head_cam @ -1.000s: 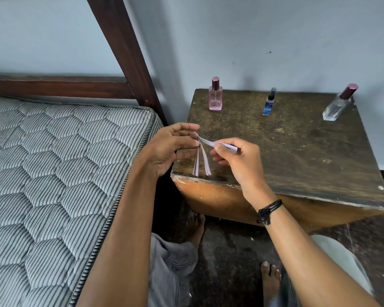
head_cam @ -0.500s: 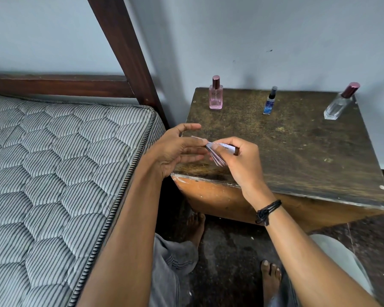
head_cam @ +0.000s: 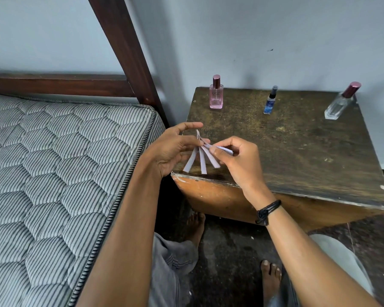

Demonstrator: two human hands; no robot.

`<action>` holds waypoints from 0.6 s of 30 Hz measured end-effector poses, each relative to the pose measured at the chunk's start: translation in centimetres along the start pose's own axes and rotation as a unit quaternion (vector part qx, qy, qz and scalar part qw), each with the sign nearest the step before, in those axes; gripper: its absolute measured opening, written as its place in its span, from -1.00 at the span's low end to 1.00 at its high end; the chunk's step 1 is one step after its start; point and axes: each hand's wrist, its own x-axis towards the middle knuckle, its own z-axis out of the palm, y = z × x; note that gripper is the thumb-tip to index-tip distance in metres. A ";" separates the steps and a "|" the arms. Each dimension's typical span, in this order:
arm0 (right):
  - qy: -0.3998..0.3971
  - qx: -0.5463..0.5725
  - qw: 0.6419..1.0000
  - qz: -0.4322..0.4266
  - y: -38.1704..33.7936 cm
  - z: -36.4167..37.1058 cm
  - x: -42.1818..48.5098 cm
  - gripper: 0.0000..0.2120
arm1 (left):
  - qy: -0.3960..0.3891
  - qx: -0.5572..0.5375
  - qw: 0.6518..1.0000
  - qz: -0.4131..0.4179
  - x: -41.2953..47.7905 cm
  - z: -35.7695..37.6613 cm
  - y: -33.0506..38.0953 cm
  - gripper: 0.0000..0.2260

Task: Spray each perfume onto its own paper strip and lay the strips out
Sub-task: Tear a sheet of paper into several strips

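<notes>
Several white paper strips (head_cam: 201, 160) fan out over the near left corner of the wooden table (head_cam: 297, 151). My left hand (head_cam: 175, 149) pinches their upper ends. My right hand (head_cam: 235, 160) pinches one strip that runs sideways toward the right. Along the table's far edge stand three perfumes: a pink bottle (head_cam: 216, 94) with a dark red cap at the left, a small blue spray bottle (head_cam: 270, 102) in the middle, and a clear bottle (head_cam: 339, 105) with a dark red cap at the right.
A bed with a striped quilted mattress (head_cam: 53, 173) lies to the left, touching the table's side. A dark wooden bedpost (head_cam: 129, 54) slants up beside the table. A pale wall stands behind. My bare feet (head_cam: 269, 278) rest on the dark floor below.
The strips, bunched between both hands half a second ago, now fan downward from my left hand. My right hand has drawn one strip out sideways.
</notes>
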 end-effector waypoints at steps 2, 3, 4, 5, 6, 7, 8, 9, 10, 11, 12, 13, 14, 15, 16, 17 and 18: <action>-0.002 -0.010 1.000 -0.001 0.1 0.0 0.0 -0.93 | 0.004 0.004 1.000 0.001 0.0 0.0 0.0 -0.58; -0.001 -0.016 1.000 -0.005 0.2 0.1 0.0 -0.91 | 0.007 0.008 1.000 0.001 0.0 0.0 -0.1 -0.59; 0.000 -0.021 1.000 -0.009 0.3 0.1 0.1 -0.90 | 0.011 0.013 1.000 0.001 0.1 0.0 -0.1 -0.58; 0.001 -0.026 1.000 -0.012 0.3 0.1 0.1 -0.88 | 0.014 0.019 1.000 0.002 0.1 0.1 -0.1 -0.58; -0.001 -0.030 0.999 -0.013 0.4 0.1 0.1 -0.87 | 0.018 0.024 1.000 0.002 0.1 0.1 -0.1 -0.58; -0.006 -0.034 0.999 -0.013 0.4 0.1 0.1 -0.86 | 0.025 0.027 0.999 0.003 0.2 0.1 -0.2 -0.59; -0.013 -0.037 0.999 -0.013 0.4 0.1 0.1 -0.87 | 0.033 0.029 0.999 0.005 0.3 0.1 -0.2 -0.60; -0.022 -0.039 0.999 -0.012 0.3 0.0 0.1 -0.88 | 0.044 0.032 0.999 0.008 0.4 0.1 -0.2 -0.62; -0.030 -0.039 0.999 -0.012 0.3 0.0 0.1 -0.90 | 0.055 0.037 0.998 0.012 0.4 0.1 -0.3 -0.64; -0.036 -0.037 0.999 -0.015 0.3 0.0 0.1 -0.93 | 0.066 0.045 0.997 0.016 0.5 0.1 -0.3 -0.65; -0.041 -0.035 0.998 -0.019 0.2 -0.1 0.1 -0.95 | 0.077 0.054 0.995 0.018 0.5 0.1 -0.4 -0.67; -0.045 -0.035 0.998 -0.023 0.2 -0.2 0.1 -0.96 | 0.085 0.063 0.994 0.018 0.6 0.1 -0.4 -0.67; -0.050 -0.036 0.998 -0.027 0.1 -0.2 0.1 -0.95 | 0.092 0.071 0.993 0.016 0.6 0.1 -0.5 -0.68; -0.054 -0.038 0.997 -0.029 0.1 -0.3 0.2 -0.94 | 0.098 0.076 0.992 0.014 0.6 0.0 -0.5 -0.68; -0.059 -0.040 0.997 -0.030 0.1 -0.4 0.2 -0.93 | 0.101 0.082 0.991 0.011 0.6 0.0 -0.5 -0.68; -0.063 -0.042 0.997 -0.030 0.1 -0.4 0.3 -0.92 | 0.104 0.087 0.991 0.009 0.6 0.0 -0.5 -0.68; -0.066 -0.044 0.996 -0.032 0.1 -0.4 0.3 -0.91 | 0.107 0.091 0.990 0.007 0.7 0.0 -0.5 -0.68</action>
